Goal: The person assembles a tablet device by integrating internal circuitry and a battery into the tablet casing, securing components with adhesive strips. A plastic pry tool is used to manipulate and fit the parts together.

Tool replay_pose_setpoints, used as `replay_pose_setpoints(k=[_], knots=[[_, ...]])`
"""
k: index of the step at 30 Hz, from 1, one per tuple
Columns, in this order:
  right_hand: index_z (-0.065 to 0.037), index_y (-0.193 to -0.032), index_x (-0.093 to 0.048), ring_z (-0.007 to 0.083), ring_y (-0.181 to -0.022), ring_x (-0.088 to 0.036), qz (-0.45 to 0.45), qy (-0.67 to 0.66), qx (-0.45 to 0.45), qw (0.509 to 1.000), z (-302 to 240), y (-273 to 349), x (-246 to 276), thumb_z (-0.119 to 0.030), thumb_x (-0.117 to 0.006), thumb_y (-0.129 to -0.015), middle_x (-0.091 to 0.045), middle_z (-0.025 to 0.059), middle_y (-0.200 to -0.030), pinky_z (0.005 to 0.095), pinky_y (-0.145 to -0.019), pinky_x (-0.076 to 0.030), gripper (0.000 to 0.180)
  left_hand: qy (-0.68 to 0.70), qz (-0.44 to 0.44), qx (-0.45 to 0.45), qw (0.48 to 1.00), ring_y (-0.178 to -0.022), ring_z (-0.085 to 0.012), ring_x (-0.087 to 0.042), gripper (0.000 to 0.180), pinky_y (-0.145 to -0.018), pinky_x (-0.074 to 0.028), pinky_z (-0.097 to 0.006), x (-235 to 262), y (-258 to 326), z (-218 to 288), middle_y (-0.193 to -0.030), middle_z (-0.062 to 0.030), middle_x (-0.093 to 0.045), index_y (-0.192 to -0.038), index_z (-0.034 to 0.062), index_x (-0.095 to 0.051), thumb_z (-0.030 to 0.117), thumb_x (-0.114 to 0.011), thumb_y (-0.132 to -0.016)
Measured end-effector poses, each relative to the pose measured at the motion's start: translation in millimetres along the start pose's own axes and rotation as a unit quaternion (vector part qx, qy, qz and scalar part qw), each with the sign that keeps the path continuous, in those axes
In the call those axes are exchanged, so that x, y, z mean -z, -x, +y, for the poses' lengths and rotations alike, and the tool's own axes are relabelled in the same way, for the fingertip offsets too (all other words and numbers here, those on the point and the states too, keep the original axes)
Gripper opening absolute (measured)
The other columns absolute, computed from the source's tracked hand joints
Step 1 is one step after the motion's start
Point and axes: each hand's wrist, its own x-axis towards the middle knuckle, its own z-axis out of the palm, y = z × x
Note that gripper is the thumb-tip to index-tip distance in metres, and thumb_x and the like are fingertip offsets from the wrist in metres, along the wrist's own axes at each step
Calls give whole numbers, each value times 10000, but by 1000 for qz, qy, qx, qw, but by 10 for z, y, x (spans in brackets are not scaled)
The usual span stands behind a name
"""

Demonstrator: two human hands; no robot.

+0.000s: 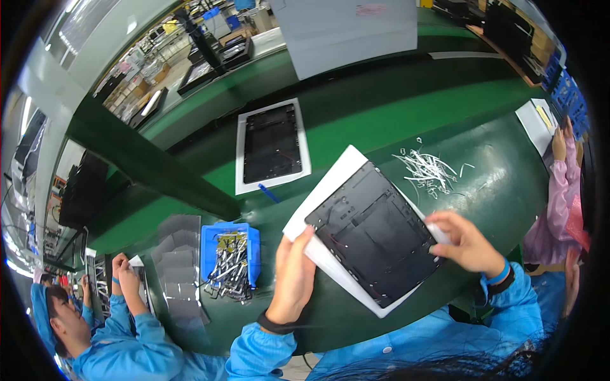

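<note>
A flat black tablet-like housing (375, 238), with small metal bits and a thin red wire along its edges, lies tilted over a white sheet (318, 197). My left hand (295, 273) grips its left edge, thumb at the upper corner and fingers partly hidden below. At the opposite edge, my right hand (467, 241) pinches the housing, with the thumb on top near its right corner. Beyond my right hand is a loose pile of thin white strips (429, 170). Left of my left hand stands a blue bin (256, 251) heaped with small black-and-silver cable parts (227, 270).
A second black housing (273, 143) rests on a white sheet on the green conveyor (375, 117). Near it lies a blue pen-like piece (269, 193). Overlapping dark sheets (178, 260) lie beside the bin. A green post (152, 159) slants at left. Co-workers sit left (121, 349) and right (553, 209).
</note>
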Motion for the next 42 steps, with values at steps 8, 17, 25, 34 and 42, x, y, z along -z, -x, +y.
replay_pose_setpoints(k=[8, 17, 25, 34, 42], knots=[[-10, -1415, -566, 129, -1213, -617, -160, 80, 1, 984, -631, -377, 590, -55, -657, -1030, -665, 68, -1310, 308, -1002, -505, 398, -124, -175, 88, 973, -1218, -232, -661, 572, -1013, -557, -403, 202, 504, 347, -1378, -159, -649, -1517, 0, -443, 257, -645, -1048], [27, -1522, -436, 180, -1101, -671, -95, 60, -80, 990, -550, -1049, 256, -342, -759, -994, -708, 125, -1195, 331, -903, -546, 721, -182, 11, 145, 973, -934, -144, -720, 270, -831, -595, -294, 378, 998, 63, -1101, -66, -749, -1249, -21, -664, 25, -726, -991], [26, -1382, -592, 145, -967, -708, -116, 66, -22, 991, -155, -1377, 168, -81, -761, -946, -760, 115, -1080, 287, -856, -548, 481, -100, 73, 229, 966, -1266, -302, -650, 440, -1037, -586, -488, 206, 1158, -381, -1408, -160, -624, -1476, -16, -470, 72, -602, -1065], [-26, -1238, -716, 350, -1122, -625, -56, 347, 191, 916, -172, -1929, -225, -26, -686, -933, -661, 147, -1187, 432, -992, -508, 306, -464, -138, 28, 875, -1071, -215, -632, 576, -922, -534, -358, -214, 866, 257, -1377, -228, -580, -1481, 21, -433, 111, -718, -989], [-30, -1323, -635, 393, -1257, -548, -16, 397, 261, 880, -363, -1738, -641, -171, -716, -938, -584, 172, -1306, 474, -1089, -441, 418, -639, 163, -401, 636, -1141, -439, -631, 400, -877, -543, -442, -101, -711, 646, -1404, -287, -558, -1348, -15, -550, 29, -675, -970]])
